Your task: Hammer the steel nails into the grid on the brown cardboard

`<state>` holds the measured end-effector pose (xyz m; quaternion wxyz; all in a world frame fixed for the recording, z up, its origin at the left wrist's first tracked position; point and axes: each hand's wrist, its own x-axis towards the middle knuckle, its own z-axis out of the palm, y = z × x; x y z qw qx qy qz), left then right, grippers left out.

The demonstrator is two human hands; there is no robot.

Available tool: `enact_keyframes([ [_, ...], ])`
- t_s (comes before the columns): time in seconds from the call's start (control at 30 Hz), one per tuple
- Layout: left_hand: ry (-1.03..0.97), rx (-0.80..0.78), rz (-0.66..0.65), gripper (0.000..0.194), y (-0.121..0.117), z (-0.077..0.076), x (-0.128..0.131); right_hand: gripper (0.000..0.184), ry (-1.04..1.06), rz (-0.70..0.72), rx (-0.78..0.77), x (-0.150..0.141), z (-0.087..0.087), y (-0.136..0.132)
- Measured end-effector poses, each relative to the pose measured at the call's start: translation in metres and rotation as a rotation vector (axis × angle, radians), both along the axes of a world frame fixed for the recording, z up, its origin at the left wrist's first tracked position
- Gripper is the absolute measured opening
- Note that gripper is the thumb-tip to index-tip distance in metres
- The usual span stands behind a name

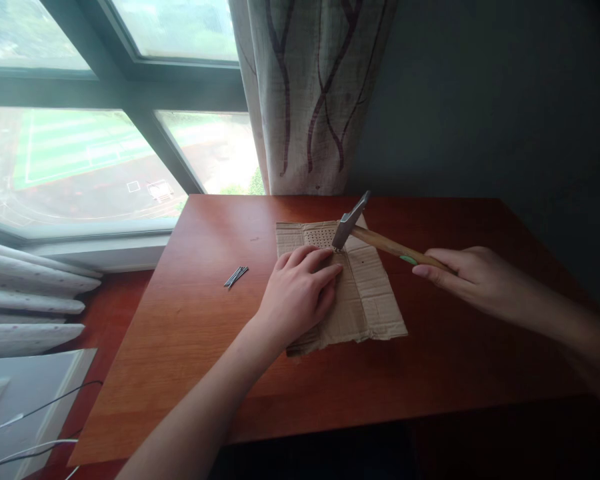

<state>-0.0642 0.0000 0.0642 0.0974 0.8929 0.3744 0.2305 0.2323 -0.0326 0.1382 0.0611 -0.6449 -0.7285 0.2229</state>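
While the left hand (300,287) rests on the cardboard (354,307) (pinching? can't tell from here), the right hand (475,277) grips a wood-handled hammer (381,241), grey head over the cardboard's far end, handle slanting rightward.

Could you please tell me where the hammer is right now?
In the head view, the hammer is right of centre, held in the right hand, its metal head over the cardboard, close to the left hand.

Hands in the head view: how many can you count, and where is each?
2: the left hand rests on the cardboard, and the right hand grips the handle of the hammer. None appears hidden.
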Motion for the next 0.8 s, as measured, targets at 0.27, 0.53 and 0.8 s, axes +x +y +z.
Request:
enact_keyframes([
  [0.27,-0.002,0.003,0.003,0.032,0.0004,-0.0012,-0.0001,0.062,-0.006,-0.01,0.0,-0.0018,-0.0016,0.0008],
  [0.53,-0.006,0.0,0.004,0.032,0.0002,-0.0009,-0.0002,0.061,-0.011,-0.015,-0.011,-0.003,-0.002,0.0016],
  [0.8,-0.003,0.0,0.006,0.033,-0.0002,-0.0009,-0.0003,0.059,-0.003,0.023,0.003,-0.0044,-0.0037,0.0021],
])
